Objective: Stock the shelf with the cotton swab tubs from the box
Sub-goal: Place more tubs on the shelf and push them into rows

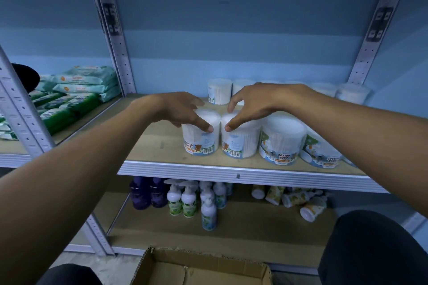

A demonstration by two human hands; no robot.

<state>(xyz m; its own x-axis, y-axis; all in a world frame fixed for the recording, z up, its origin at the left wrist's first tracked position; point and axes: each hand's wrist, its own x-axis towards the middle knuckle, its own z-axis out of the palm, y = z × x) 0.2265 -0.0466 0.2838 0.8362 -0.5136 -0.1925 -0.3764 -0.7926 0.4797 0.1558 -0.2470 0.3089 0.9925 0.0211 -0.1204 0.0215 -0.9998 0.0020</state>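
Note:
Two clear cotton swab tubs stand side by side near the front of the wooden shelf (157, 143). My left hand (178, 109) grips the top of the left tub (201, 140), thumb on its front. My right hand (257, 104) grips the top of the right tub (239, 142) the same way. Two larger tubs (281, 143) stand to their right along the front edge. A row of several more tubs (220, 91) lines the back of the shelf, partly hidden by my hands. The open cardboard box (201, 268) sits on the floor below, and the part I see holds nothing.
Packs of wipes (76, 92) are stacked on the neighbouring shelf at left, behind a perforated metal upright (115, 37). Pump bottles (190, 201) and toppled small containers (298, 199) sit on the lower shelf. My knees frame the box.

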